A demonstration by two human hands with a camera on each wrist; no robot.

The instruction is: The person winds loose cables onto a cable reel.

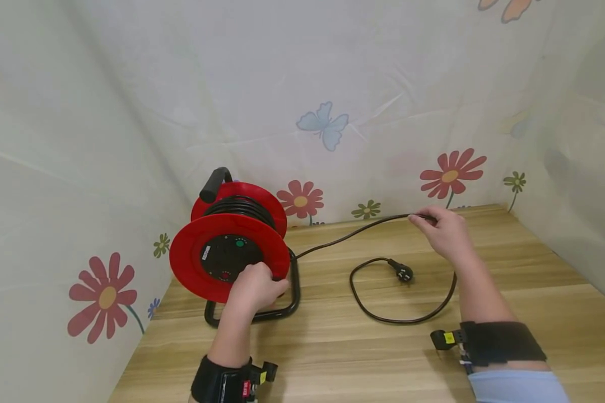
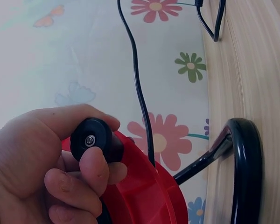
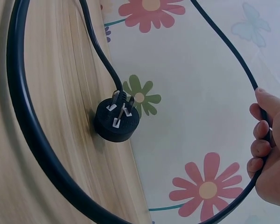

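Left hand [image 1: 254, 288] grips the knob [image 2: 89, 138] on the red reel [image 1: 229, 257], left of centre; right hand [image 1: 446, 229] pinches the cord [image 1: 353, 232], its plug [image 1: 403, 272] lying mid-frame on the tabletop [image 1: 363, 358].

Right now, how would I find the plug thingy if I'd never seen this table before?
Start at the big red cable reel on the left of the wooden table. Follow its black cord rightward through the right hand, then round the loop lying on the tabletop. The plug is the round black knob at the cord's loose end, and the only thing here with metal prongs.
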